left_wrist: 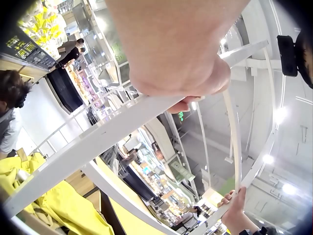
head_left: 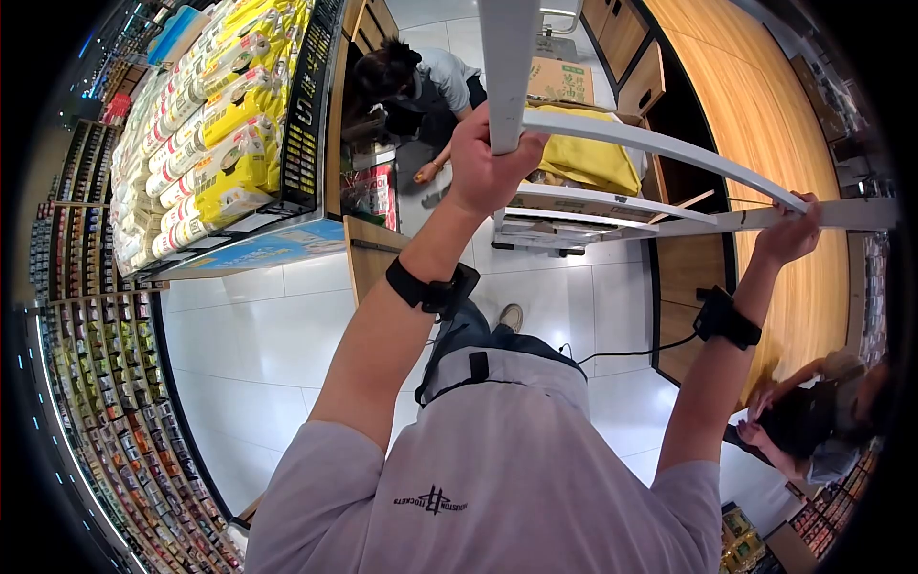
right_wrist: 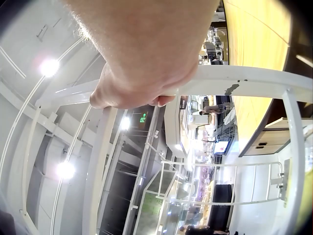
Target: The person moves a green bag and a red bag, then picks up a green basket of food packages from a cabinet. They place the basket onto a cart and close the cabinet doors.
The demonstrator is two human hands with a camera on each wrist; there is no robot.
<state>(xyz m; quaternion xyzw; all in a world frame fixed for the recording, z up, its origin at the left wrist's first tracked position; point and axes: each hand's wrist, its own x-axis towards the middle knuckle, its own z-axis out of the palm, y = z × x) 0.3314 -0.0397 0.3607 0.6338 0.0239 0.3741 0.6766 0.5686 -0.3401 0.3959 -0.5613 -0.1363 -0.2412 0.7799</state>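
A white metal frame (head_left: 660, 143) with curved crossbars stands in front of the body. My left hand (head_left: 492, 165) grips its left upright bar, fingers curled round it; the left wrist view shows that hand (left_wrist: 181, 63) wrapped over the white bar (left_wrist: 98, 137). On the right side, my right hand (head_left: 792, 230) grips the other bar where a crossbar meets it. In the right wrist view the right hand (right_wrist: 142, 78) lies curled over the scuffed white bar (right_wrist: 244, 81). Beyond the bars, a yellow cloth (head_left: 593, 163) lies over goods on the cart.
A person (head_left: 430, 86) crouches beyond the left hand near open cabinet doors. Another person (head_left: 813, 421) is at the lower right. Stacked yellow-and-white packages (head_left: 215, 143) fill a display at left. A wooden counter (head_left: 765, 124) runs along the right. A cardboard box (head_left: 562, 80) sits behind the cloth.
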